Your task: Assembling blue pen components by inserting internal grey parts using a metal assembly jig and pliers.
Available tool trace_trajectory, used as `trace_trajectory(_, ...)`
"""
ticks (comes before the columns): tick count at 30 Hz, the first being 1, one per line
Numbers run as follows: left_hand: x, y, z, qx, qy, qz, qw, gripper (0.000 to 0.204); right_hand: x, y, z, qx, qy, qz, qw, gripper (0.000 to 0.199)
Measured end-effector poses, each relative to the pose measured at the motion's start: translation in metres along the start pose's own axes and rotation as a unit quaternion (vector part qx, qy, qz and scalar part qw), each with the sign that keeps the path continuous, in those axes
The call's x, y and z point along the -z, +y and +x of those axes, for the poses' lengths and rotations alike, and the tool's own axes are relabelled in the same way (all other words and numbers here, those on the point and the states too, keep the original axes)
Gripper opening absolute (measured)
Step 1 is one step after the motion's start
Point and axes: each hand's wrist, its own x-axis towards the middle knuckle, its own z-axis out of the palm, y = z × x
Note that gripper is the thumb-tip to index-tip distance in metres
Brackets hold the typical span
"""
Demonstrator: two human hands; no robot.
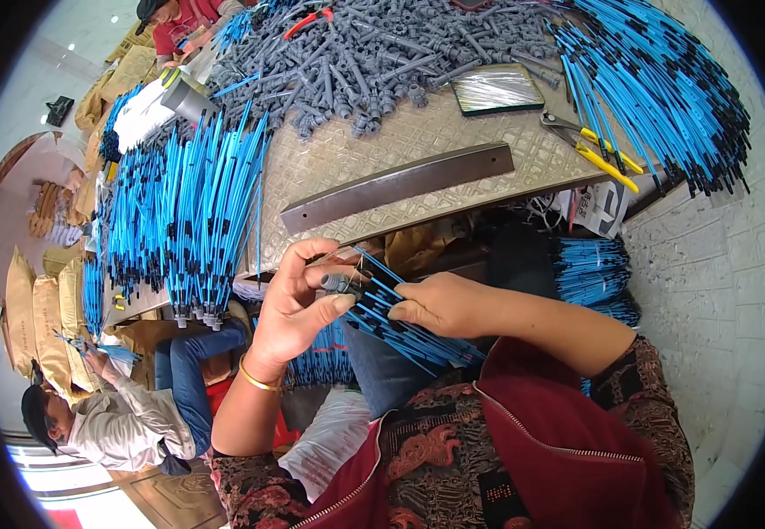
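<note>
Just beyond the table's near edge, my left hand (287, 309) is closed on a grey plastic fitting (339, 283), held between thumb and fingers. To its right, my right hand (449, 304) is closed with thumb and forefinger pinching thin blue tubes (382, 295) that have black parts along them. The tubes' ends reach the grey fitting; whether one sits inside it I cannot tell. More blue tubes (418, 342) lie across my lap below both hands.
On the patterned table (312, 167) are a dark metal bar (400, 187), yellow-handled pliers (590, 148), a film-covered flat box (497, 89) and a heap of grey fittings (356, 79). Blue tube bundles (189, 203) flank it. Two people (131, 414) sit at the left and far left.
</note>
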Motion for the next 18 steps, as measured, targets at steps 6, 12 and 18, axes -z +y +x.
trace_trajectory(6,-0.002,-0.003,0.002,-0.003,0.007,-0.002,1.000,0.052,0.016,0.014,0.013,0.047,-0.121,0.094,0.987,0.041)
trace_trajectory(12,-0.030,-0.052,-0.008,-0.058,0.123,-0.148,0.980,0.038,0.009,0.007,0.008,0.021,-0.102,0.037,0.994,0.040)
trace_trajectory(18,-0.044,-0.055,-0.005,-0.101,0.157,0.000,0.982,0.027,0.001,0.004,0.007,0.013,-0.068,-0.031,0.997,0.040)
